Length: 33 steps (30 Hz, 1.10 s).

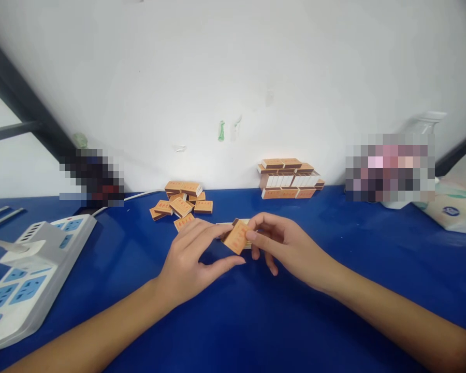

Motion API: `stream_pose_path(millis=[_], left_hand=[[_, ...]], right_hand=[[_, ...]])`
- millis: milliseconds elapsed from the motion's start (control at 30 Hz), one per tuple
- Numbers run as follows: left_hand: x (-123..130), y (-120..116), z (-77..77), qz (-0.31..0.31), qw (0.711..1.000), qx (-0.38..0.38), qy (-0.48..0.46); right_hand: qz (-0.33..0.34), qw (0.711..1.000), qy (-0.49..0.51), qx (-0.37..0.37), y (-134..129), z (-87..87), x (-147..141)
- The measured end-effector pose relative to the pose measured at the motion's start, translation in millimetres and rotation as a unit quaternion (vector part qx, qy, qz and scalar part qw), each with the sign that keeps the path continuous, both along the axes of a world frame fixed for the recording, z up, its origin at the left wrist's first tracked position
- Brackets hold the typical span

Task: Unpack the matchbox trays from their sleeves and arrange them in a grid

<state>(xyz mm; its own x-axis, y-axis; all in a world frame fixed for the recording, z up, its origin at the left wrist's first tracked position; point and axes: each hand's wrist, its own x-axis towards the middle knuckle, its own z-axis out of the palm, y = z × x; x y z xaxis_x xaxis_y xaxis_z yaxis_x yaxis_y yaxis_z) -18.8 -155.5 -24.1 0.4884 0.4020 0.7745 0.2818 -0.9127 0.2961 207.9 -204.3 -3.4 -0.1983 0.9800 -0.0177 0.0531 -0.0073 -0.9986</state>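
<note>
Mid-frame, just above the blue desk point(233, 321), I see an orange matchbox point(236, 238) tilted, pinched between thumb and forefinger of the right hand point(283, 238). The left hand point(188, 256) curves around its other side, thumb spread from the fingers; whether a fingertip touches it I can't tell. Left of centre lies a loose pile of matchboxes point(181, 207); right of centre, against the white wall point(202, 67), stands a neat stack point(289, 180). A power strip point(64, 259) fills the lower left.
</note>
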Motion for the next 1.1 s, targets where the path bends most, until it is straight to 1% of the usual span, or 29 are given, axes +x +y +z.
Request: stream_pose_path(millis=[100, 300, 500, 567, 667, 767, 833, 900, 967, 1033, 1100], left_hand=[[1, -2, -0.4, -0.017, 1.0, -0.016, 0.005], [-1, 0, -3.0, 0.001, 1.0, -0.029, 0.007], [-1, -3, -4.5, 0.015, 0.998, -0.065, 0.0], [-1, -4, -4.8, 0.023, 0.997, -0.073, -0.008], [0, -3, -4.4, 0.025, 0.998, -0.057, -0.026], [-1, -1, -3.2, 0.014, 0.999, -0.032, -0.032], [-2, 2, -2.8, 0.007, 1.0, 0.0, -0.026], [-4, 4, -3.3, 0.005, 0.999, 0.045, -0.018], [-6, 5, -4.7, 0.008, 0.997, 0.078, -0.006], [-6, 5, -6.2, 0.011, 0.997, 0.081, 0.001], [-6, 4, -7.2, 0.01, 0.998, 0.066, 0.003]], right_hand=[[0.005, 1.0, 0.015, 0.007, 1, 1.9, 0], [0.021, 1.0, 0.01, 0.015, 1, 0.2, 0], [-0.005, 0.999, 0.022, 0.028, -1, 0.3, 3], [0.01, 0.999, 0.026, 0.03, -1, 0.7, 4], [0.035, 0.999, 0.029, 0.024, -2, 1.4, 2], [0.014, 0.999, 0.051, 0.005, -2, 2.7, 0], [0.011, 0.997, 0.066, -0.032, -3, 3.8, -1], [0.03, 0.995, 0.066, -0.074, -5, 4.4, -3], [0.044, 0.993, 0.063, -0.094, -6, 4.2, -5], [0.041, 0.993, 0.061, -0.09, -7, 3.5, -6], [0.036, 0.995, 0.054, -0.077, -7, 3.2, -6]])
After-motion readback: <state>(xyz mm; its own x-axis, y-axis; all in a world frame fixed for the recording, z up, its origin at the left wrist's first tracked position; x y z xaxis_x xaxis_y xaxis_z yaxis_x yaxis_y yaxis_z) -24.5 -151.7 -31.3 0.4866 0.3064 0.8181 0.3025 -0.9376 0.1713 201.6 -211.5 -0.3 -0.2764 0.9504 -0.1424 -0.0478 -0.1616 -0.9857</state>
